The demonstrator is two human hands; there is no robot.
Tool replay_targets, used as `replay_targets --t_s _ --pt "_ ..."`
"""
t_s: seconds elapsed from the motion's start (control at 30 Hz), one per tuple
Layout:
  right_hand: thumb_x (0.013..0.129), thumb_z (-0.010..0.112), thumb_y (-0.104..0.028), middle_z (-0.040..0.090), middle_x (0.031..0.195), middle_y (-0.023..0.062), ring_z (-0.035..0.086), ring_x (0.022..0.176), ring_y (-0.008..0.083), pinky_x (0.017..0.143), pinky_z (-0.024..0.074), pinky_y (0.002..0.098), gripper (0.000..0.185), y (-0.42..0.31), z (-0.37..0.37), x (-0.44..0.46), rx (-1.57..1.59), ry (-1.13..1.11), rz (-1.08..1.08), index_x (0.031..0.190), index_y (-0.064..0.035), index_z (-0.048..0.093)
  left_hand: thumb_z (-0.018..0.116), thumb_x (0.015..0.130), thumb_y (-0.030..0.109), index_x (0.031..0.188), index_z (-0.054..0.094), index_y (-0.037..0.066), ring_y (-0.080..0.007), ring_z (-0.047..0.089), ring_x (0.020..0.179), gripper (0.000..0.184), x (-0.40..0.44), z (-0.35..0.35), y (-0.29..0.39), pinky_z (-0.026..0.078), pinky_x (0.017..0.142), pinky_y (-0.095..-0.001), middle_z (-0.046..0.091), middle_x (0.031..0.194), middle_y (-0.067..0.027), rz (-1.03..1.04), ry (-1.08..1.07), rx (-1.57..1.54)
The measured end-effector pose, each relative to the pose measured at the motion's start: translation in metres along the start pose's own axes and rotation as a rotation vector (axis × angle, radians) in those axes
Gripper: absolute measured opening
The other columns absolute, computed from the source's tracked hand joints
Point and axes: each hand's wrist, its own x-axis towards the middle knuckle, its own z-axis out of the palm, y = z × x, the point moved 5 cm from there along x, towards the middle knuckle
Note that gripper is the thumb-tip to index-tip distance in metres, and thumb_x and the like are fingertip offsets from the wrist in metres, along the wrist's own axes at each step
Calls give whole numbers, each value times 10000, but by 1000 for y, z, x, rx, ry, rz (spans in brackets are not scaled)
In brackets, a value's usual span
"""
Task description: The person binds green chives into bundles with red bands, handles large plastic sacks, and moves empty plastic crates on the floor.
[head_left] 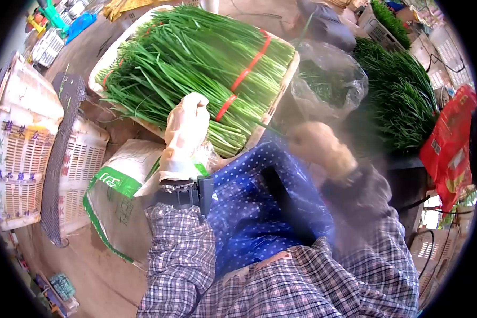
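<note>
A big pile of long green stalks (180,58) lies in a pale crate (270,110), right in front of the person. Red bands (226,107) go around the stalks in bunches. The leafy ends point left and the pale ends point right.

The left grip (188,132), a hand in a pale glove, is at the near side of the stalks. Its fingers curl in, but I can't tell if it holds a stalk. A black strap (183,194) goes around that wrist. The right grip (323,146) also has a pale glove. It is just to the right of the crate and looks very blurry, so I can't tell if it holds anything.

The person wears a shiny blue apron (244,212) with white dots and a checked shirt (302,281).

Past the right grip I see a clear bag (328,79) with some green in it. Next to it is a heap of dark green leaves (397,90), and a red bag (450,151) hangs beside that. To the left, a white sack (124,212) with green edges is on the brown floor (106,265). Farther left, 2 white crates (24,148) stand with holes in their sides.
</note>
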Motion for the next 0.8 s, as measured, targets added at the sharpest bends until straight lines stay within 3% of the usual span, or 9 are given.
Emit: replay_targets --t_s 0.13,0.17,0.23,0.3,0.4,0.5,0.7,0.77,0.8 --pt "743 602 -318 668 806 154 644 820 352 737 514 436 267 93 37 -73 -234 -306 277 774 -68 690 531 877 113 997 577 42 -222 582 757 147 -1 -6 14 462 717 -324 597 825 -108 -13 14 130" --pt "749 608 -292 675 839 159 652 851 347 750 522 421 240 123 50 -96 -201 -379 404 828 -96 721 530 879 112 1003 577 43 -242 591 770 150 -3 -6 16 467 727 -333 604 835 -117 19 28 143" --pt "762 605 -149 682 876 159 659 867 334 760 528 412 187 150 59 -125 -555 -501 482 901 -116 727 528 883 110 1012 577 43 -271 606 805 154 -3 -5 18 476 748 -347 619 865 -131 77 49 169" --pt "774 597 -128 681 877 148 655 851 330 743 527 408 214 109 31 -107 -289 -288 465 959 -118 703 526 885 108 1019 578 42 -291 620 848 158 -4 -2 18 483 771 -358 637 904 -140 119 50 197" --pt "808 580 -148 657 822 141 639 801 336 698 515 421 172 28 6 -49 95 108 8 950 -126 674 514 883 129 1070 603 52 -308 624 941 221 4 6 8 484 846 -354 648 999 -158 44 -8 274" --pt "843 565 -175 615 756 129 619 735 341 651 502 445 110 -49 -2 4 125 429 -316 891 -124 650 504 860 128 1123 613 59 -280 616 986 294 0 8 2 475 888 -336 646 1040 -143 -15 -33 250" --pt "780 579 -161 630 779 90 640 723 309 614 517 417 78 -75 43 82 -156 395 -426 806 -104 626 526 838 94 1144 613 46 -194 612 966 321 2 13 -21 481 858 -295 643 1049 -105 89 -64 95" --pt "749 600 -163 622 715 45 642 683 262 571 511 391 55 -77 46 84 -297 443 -470 784 -145 639 558 839 73 1133 621 55 -161 608 934 302 -6 13 -28 488 833 -275 641 1032 -73 83 -23 -226" --pt "723 596 -152 614 676 30 642 654 240 554 513 386 44 -88 44 88 -386 287 -333 738 -133 634 569 838 76 1128 625 61 -165 616 909 295 -6 14 -29 494 824 -278 642 1032 -67 145 -9 -265"
